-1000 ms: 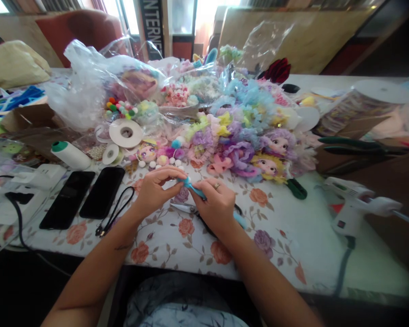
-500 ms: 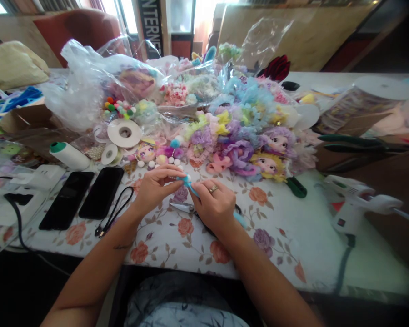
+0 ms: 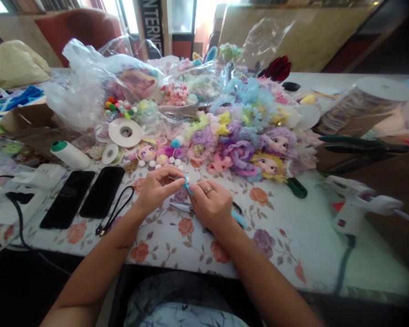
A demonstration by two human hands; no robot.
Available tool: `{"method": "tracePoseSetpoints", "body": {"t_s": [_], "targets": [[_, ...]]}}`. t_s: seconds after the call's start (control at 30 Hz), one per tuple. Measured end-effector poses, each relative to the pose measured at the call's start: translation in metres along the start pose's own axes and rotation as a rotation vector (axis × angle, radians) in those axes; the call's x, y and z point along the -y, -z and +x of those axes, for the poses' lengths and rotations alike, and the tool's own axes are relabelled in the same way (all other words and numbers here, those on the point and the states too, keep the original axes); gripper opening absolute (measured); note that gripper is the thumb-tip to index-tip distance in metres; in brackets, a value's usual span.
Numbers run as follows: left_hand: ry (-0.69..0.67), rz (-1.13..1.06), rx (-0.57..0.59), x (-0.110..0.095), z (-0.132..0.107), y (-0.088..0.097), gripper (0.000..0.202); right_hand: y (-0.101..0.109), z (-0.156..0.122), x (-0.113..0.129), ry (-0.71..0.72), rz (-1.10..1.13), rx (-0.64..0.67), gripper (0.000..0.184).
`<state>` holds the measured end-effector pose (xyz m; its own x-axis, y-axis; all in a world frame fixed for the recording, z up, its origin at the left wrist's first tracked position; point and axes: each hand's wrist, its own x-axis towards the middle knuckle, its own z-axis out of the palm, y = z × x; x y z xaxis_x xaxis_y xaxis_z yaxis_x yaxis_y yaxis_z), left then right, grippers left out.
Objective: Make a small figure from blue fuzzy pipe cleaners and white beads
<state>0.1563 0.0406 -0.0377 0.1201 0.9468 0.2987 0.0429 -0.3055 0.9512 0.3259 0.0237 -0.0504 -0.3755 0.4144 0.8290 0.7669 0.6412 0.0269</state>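
Note:
In front of me, both hands meet over the flowered tablecloth on a small light blue strip [image 3: 187, 183] with a white bit at its top; its exact kind is too small to tell. My left hand [image 3: 160, 185] pinches its upper end between thumb and fingers. Lower down, my right hand [image 3: 211, 200], with a ring on one finger, is closed on the same strip. Under the right hand lie scissors [image 3: 181, 206], blades to the left and partly covered. A light blue piece [image 3: 239, 220] shows beside the right wrist.
A heap of pastel ruffled fabric [image 3: 238, 113] with doll heads lies beyond my hands. Two phones [image 3: 67, 200], a black cord loop [image 3: 116, 211], a thread cone [image 3: 71, 155] and a ribbon spool [image 3: 125, 132] are at left. A glue gun [image 3: 356, 202] stands at right.
My right hand has shifted slightly to the left and up along the blue strip. More of the white bit now shows between the hands. My left hand is nearly still.

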Motion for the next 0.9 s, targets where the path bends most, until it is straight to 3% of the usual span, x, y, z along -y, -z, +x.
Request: {"method": "tracePoseSetpoints", "body": {"t_s": [0.27, 0.9], "targets": [[-0.026, 0.173, -0.033, 0.0029, -0.0028, -0.0044, 0.009, -0.0034, -0.0017, 0.0040, 0.013, -0.026, 0.018, 0.030], [-0.120, 0.262, -0.053, 0.0000, -0.0015, -0.0025, 0.004, 0.0012, 0.0013, 0.0005, -0.009, 0.013, 0.022, 0.022]]}}
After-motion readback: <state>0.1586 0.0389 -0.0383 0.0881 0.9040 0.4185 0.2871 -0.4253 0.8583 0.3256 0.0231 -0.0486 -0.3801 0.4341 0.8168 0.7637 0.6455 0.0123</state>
